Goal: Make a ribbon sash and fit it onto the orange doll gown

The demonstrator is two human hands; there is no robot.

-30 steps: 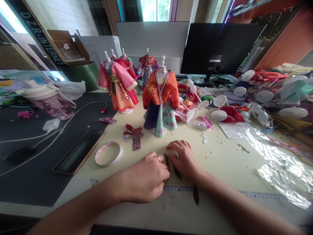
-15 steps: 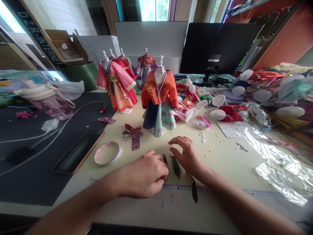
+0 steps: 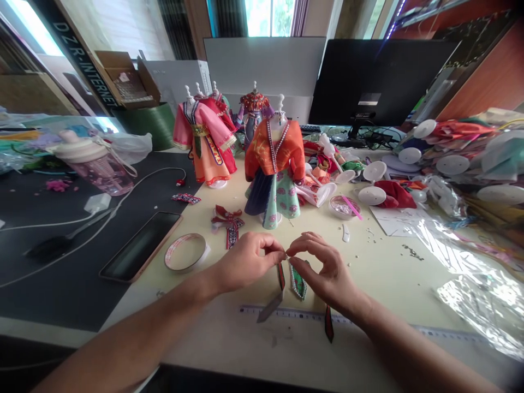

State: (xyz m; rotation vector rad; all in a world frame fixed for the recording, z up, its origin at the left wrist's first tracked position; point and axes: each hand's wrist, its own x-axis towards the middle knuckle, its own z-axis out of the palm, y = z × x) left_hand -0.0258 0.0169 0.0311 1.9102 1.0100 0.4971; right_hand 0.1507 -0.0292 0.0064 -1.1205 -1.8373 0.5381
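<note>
My left hand is raised above the cream table, its thumb and forefinger pinched on the top of a narrow red ribbon strip that hangs down, with a pale backing end trailing below. My right hand faces it with fingers curled, its fingertips meeting the left hand's at the top of the strip. A green patterned ribbon piece lies on the table just under my right hand. Another dark red strip lies across a clear ruler.
A doll in orange and teal dress stands just behind the hands, more dressed dolls further back. A tape roll, a phone and a red bow lie to the left. White stands, fabric and cellophane crowd the right.
Both hands have risen off the table. The left hand has lifted the red ribbon strip, which now hangs from its pinch, and the right hand's fingertips have come up to meet it.
</note>
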